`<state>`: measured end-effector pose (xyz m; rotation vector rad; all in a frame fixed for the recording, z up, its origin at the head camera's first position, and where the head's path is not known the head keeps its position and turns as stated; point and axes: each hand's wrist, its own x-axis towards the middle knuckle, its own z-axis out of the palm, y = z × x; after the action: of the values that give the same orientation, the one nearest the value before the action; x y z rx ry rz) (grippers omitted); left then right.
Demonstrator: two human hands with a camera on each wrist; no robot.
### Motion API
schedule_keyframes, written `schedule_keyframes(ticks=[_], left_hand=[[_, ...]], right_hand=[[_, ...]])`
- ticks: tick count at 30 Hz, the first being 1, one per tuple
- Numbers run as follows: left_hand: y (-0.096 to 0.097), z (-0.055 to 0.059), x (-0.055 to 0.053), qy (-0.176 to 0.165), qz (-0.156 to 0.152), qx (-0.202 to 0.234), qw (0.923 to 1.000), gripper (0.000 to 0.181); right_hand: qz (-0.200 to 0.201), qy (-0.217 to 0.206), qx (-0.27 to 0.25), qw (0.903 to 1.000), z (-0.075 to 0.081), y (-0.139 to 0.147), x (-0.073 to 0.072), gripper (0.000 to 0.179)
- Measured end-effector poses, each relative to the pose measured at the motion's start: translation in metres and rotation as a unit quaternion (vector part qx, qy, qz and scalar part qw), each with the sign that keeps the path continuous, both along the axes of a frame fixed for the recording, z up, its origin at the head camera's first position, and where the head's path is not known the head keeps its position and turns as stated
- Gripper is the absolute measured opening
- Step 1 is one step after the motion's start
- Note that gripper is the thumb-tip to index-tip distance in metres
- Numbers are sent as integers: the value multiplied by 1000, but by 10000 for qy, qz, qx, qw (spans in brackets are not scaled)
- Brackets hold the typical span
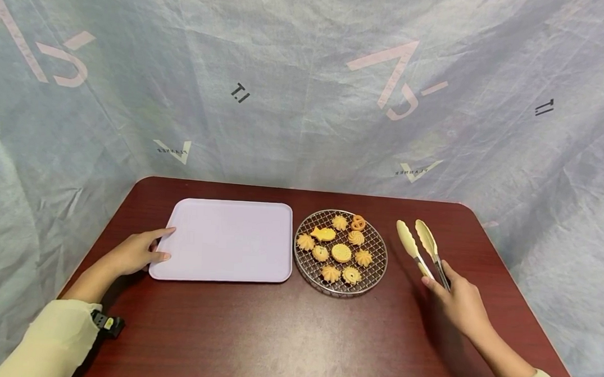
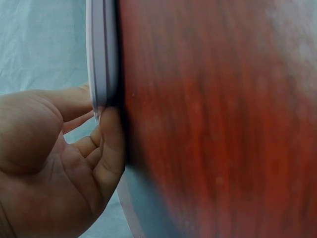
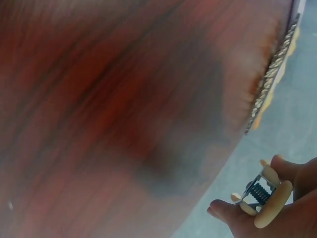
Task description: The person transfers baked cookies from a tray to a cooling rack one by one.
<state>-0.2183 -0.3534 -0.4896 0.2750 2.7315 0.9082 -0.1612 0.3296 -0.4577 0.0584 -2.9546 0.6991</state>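
My left hand point(image 1: 136, 251) grips the left edge of a pale lilac rectangular tray point(image 1: 229, 241). In the left wrist view, its fingers point(image 2: 110, 144) lie about the tray's rim point(image 2: 101, 59). At the right, my right hand point(image 1: 461, 301) holds metal tongs point(image 1: 435, 251) with cream scalloped tips, spread apart with nothing between them. The right wrist view shows their spring and handle end point(image 3: 262, 193) within the hand. Between the hands, a round wire rack point(image 1: 338, 289) bears several cookies point(image 1: 341, 253), among them a fish-shaped one point(image 1: 323, 234) and a pretzel point(image 1: 358, 223).
Everything stands on a dark red wooden table point(image 1: 275, 339) with rounded far corners. A grey printed cloth point(image 1: 306, 98) hangs behind and along the sides. The tray's right edge lies close beside the rack; the tongs are apart from it on the right.
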Motion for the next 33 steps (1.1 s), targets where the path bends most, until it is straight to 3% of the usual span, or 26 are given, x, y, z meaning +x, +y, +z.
schedule_keyframes(ticks=[14,21,33], left_hand=[[1,2,1,-11,-10,-25,10000,70],[1,2,0,25,-11,-29,10000,69],[1,1,2,55,-44,0,10000,70]], right_hand=[[143,-174,174,9996,-11,9,-30,74],[245,28,275,9993,-20,12,-33,62],[169,21,204,9996,-26,14,-36,39]])
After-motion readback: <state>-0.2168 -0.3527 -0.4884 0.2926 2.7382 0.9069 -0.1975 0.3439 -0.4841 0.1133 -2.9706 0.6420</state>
